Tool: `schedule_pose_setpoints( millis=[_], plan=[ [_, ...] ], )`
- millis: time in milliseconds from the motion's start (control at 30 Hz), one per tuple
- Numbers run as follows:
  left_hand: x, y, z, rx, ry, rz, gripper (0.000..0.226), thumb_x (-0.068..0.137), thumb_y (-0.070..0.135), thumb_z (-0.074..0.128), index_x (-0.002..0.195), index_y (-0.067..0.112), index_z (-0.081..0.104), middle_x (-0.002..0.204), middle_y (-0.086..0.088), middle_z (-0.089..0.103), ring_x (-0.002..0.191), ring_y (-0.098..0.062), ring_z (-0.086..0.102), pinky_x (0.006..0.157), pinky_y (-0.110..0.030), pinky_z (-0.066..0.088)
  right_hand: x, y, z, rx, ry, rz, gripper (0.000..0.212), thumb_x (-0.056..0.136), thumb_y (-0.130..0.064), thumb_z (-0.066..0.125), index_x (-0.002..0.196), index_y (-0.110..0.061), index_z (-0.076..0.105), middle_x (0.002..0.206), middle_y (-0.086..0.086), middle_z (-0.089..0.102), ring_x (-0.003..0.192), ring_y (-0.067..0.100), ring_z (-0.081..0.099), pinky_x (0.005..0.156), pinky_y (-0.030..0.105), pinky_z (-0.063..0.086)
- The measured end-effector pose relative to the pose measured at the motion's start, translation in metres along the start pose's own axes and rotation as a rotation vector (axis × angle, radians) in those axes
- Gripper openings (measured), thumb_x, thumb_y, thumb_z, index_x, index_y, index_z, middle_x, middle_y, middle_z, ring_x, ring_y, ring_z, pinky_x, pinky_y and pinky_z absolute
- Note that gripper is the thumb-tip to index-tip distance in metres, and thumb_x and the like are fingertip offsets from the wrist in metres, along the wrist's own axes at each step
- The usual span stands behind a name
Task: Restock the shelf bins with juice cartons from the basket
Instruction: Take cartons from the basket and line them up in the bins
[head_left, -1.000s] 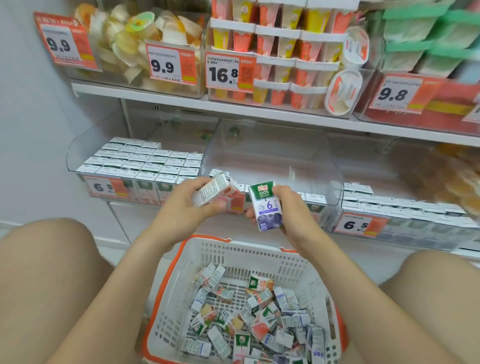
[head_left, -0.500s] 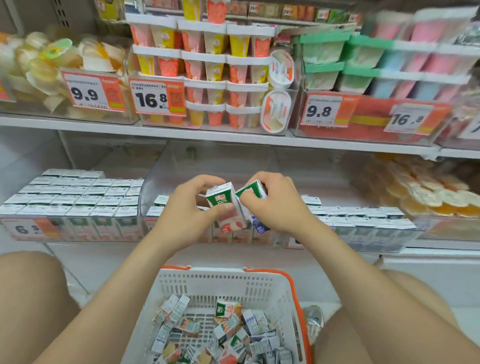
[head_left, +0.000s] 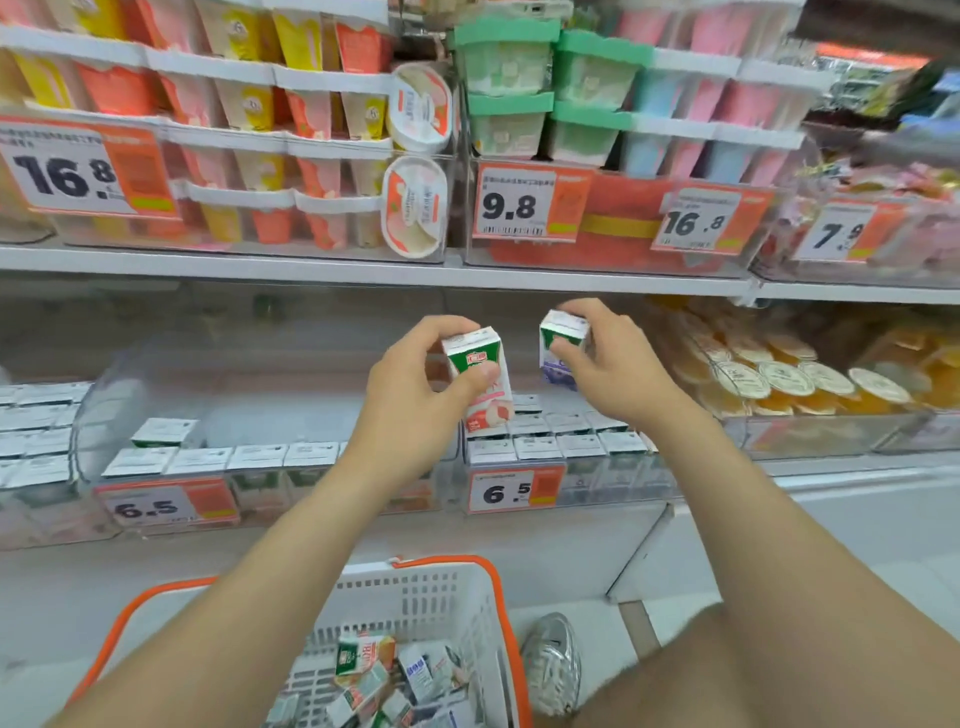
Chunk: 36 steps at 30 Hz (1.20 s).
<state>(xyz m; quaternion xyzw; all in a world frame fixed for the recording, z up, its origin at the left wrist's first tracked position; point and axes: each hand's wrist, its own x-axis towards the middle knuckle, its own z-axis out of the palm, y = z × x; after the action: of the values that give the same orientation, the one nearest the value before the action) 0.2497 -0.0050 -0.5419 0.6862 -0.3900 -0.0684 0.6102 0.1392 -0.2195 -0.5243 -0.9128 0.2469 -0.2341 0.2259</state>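
Since the earlier frame the two hands have drawn apart and risen, so the packs that were pressed together are now separated. The left hand (head_left: 415, 395) grips a pink carton (head_left: 480, 384) upright, thumb across its front and fingers (head_left: 447, 325) curled over its top, in front of the seam between two clear bins (head_left: 156, 364) on the lower shelf (head_left: 857, 478). The right hand (head_left: 618, 374) pinches a blue carton (head_left: 558, 348) by its top. Its fingers cover much of the pack, leaving only a green corner and the purple base in view. Both packs hang above the shelved cartons (head_left: 535, 447), touching none. Their printing is too blurred to read. The basket (head_left: 415, 597) sits below, cut off by the lower edge, with loose cartons (head_left: 363, 670) heaped inside. The left forearm hides part of its rim.
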Motion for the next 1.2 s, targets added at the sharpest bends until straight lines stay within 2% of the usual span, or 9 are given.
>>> schedule_pose_setpoints(
  millis=[67,200,300,400,500,667,800,967,1200],
  plan=[
    [0.000,-0.003,0.007,0.012,0.013,0.013,0.027,0.094,0.023,0.076,0.116,0.036,0.067,0.105,0.018,0.073,0.097,-0.005,0.067,0.077,-0.021,0.057,0.008,0.014,0.003,-0.031,-0.080,-0.009,0.037,0.104,-0.017,0.061,0.140,-0.021,0.052,0.110,0.008,0.061,0.096,0.025,0.055,0.069,0.027,0.039],
    [-0.003,-0.009,0.014,0.048,0.011,0.005,0.023,0.097,0.026,0.074,0.118,0.033,0.067,0.108,0.017,0.072,0.098,-0.001,0.066,0.070,-0.012,0.052,0.020,0.036,0.014,-0.174,-0.273,0.003,0.038,0.102,-0.014,0.063,0.136,-0.027,0.055,0.125,0.005,0.055,0.104,0.025,0.057,0.089,0.033,0.043],
    [-0.003,-0.013,0.017,0.070,0.019,-0.017,0.020,0.097,0.028,0.073,0.116,0.032,0.068,0.104,0.017,0.073,0.095,0.005,0.065,0.067,-0.007,0.049,0.023,0.043,0.019,-0.165,-0.477,0.112,0.039,0.098,-0.013,0.061,0.132,-0.030,0.058,0.123,-0.001,0.062,0.108,0.023,0.062,0.087,0.036,0.052],
    [-0.002,-0.014,0.017,0.082,0.000,-0.038,0.022,0.097,0.032,0.073,0.118,0.034,0.068,0.104,0.019,0.072,0.096,0.006,0.065,0.067,-0.007,0.049,0.024,0.038,0.022,-0.141,-0.604,0.257,0.031,0.090,-0.019,0.049,0.117,-0.016,0.064,0.110,0.003,0.063,0.105,0.031,0.059,0.088,0.039,0.048],
    [-0.002,-0.014,0.016,0.105,-0.020,-0.052,0.024,0.097,0.034,0.072,0.120,0.033,0.068,0.106,0.018,0.072,0.096,0.007,0.064,0.066,-0.006,0.048,0.020,0.031,0.022,-0.147,-0.535,0.278,0.028,0.087,-0.037,0.038,0.083,-0.013,0.051,0.094,0.010,0.058,0.085,0.032,0.050,0.078,0.041,0.042],
    [-0.004,-0.011,0.005,0.022,-0.064,-0.141,0.026,0.096,0.033,0.074,0.122,0.032,0.067,0.103,0.014,0.074,0.092,0.005,0.068,0.067,-0.010,0.052,0.009,-0.010,0.020,-0.260,-0.249,0.085,0.024,0.089,-0.028,0.039,0.085,-0.020,0.061,0.095,0.006,0.069,0.094,0.036,0.061,0.089,0.046,0.052],
    [-0.009,-0.009,-0.018,-0.140,-0.056,-0.292,0.038,0.089,0.032,0.082,0.122,0.024,0.063,0.102,0.004,0.078,0.090,-0.010,0.077,0.072,-0.026,0.060,-0.019,-0.072,0.023,0.046,0.012,-0.035,0.025,0.093,-0.025,0.047,0.081,-0.020,0.068,0.072,-0.001,0.068,0.077,0.025,0.062,0.068,0.037,0.054],
    [-0.024,-0.006,-0.063,-0.299,-0.010,-0.339,0.034,0.087,0.022,0.081,0.117,0.009,0.071,0.098,-0.008,0.081,0.086,-0.022,0.079,0.064,-0.023,0.057,-0.045,-0.117,0.034,0.247,-0.221,-0.149,0.020,0.101,-0.034,0.056,0.104,-0.030,0.076,0.089,-0.013,0.075,0.080,0.003,0.068,0.073,0.023,0.052],
    [-0.043,-0.010,-0.137,-0.239,0.013,-0.365,0.039,0.082,0.029,0.081,0.116,0.012,0.074,0.101,-0.010,0.081,0.095,-0.027,0.079,0.076,-0.032,0.060,-0.047,-0.164,0.073,0.498,-0.426,-0.129,0.024,0.105,-0.033,0.058,0.120,-0.021,0.072,0.099,0.000,0.078,0.084,0.019,0.076,0.070,0.039,0.064]
  ],
)
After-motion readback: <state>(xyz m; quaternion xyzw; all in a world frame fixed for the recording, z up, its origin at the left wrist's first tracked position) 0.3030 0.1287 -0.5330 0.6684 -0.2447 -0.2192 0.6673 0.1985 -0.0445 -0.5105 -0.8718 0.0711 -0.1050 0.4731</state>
